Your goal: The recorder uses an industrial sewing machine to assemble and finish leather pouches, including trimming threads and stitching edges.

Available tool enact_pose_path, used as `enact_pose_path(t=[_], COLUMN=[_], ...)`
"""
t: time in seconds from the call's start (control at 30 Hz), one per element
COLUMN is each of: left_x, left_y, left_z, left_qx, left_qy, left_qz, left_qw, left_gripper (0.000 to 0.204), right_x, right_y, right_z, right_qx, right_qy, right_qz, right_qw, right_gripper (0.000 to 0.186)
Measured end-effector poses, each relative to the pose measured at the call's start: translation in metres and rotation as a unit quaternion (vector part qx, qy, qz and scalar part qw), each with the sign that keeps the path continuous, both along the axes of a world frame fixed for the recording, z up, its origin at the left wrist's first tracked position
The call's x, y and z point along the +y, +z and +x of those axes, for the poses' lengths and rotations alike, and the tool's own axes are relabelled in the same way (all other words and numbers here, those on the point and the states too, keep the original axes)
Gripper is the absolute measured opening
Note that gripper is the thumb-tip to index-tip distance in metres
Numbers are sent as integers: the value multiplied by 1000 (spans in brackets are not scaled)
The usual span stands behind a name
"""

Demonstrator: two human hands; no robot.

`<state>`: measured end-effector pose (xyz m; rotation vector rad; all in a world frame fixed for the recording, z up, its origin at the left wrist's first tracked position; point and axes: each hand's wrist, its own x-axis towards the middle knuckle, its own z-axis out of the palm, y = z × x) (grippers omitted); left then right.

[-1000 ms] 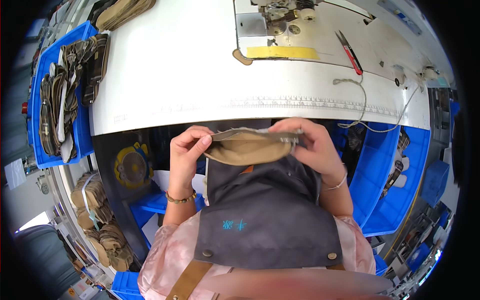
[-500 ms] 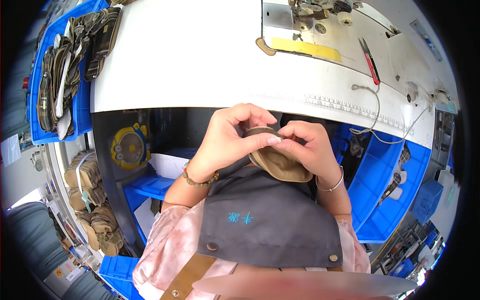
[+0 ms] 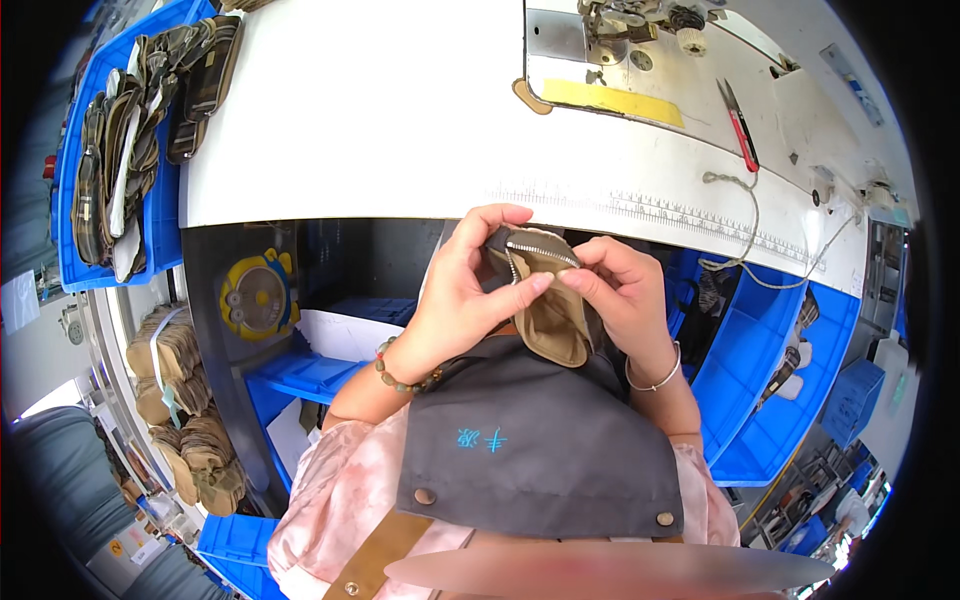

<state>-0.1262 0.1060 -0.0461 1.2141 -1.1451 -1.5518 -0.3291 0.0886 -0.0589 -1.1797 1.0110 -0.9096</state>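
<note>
Between my two hands is a small tan fabric pouch (image 3: 553, 325) with a metal zipper (image 3: 540, 249) along its mouth. The zipper is parted, so the pouch gapes and its tan inside shows. My left hand (image 3: 478, 270) grips the left edge of the mouth, thumb across the front and fingers behind. At the right end of the zipper my right hand (image 3: 628, 290) pinches the edge between thumb and fingers. The pouch hangs just in front of the table edge, above my dark grey apron (image 3: 540, 430).
A white sewing table (image 3: 380, 120) spans the front, with a sewing machine (image 3: 630, 30) and red-handled thread snips (image 3: 740, 125) on it. Far left, a blue bin (image 3: 75, 190) holds plaid pouches. Bundled tan pieces (image 3: 170, 350) stand below it. Blue trays (image 3: 735, 390) sit at right.
The pouch has been turned and its mouth spread, so the zipper teeth now show. My right hand has shifted slightly, and the pouch body hangs more upright.
</note>
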Motion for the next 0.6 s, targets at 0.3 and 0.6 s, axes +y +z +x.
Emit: enact_pose_path(t=[0.3, 0.6], left_x=[0, 1], left_y=[3, -7], left_z=[1, 1], left_qx=[-31, -58], left_qy=[0, 16], left_qz=[-5, -45], left_qw=[1000, 997], left_gripper=[47, 37], right_x=[-97, -135], right_y=[30, 3], right_z=[-76, -115], right_qx=[444, 634], right_qy=[-244, -165], right_qz=[-349, -370], right_qw=[789, 659], right_gripper=[13, 25])
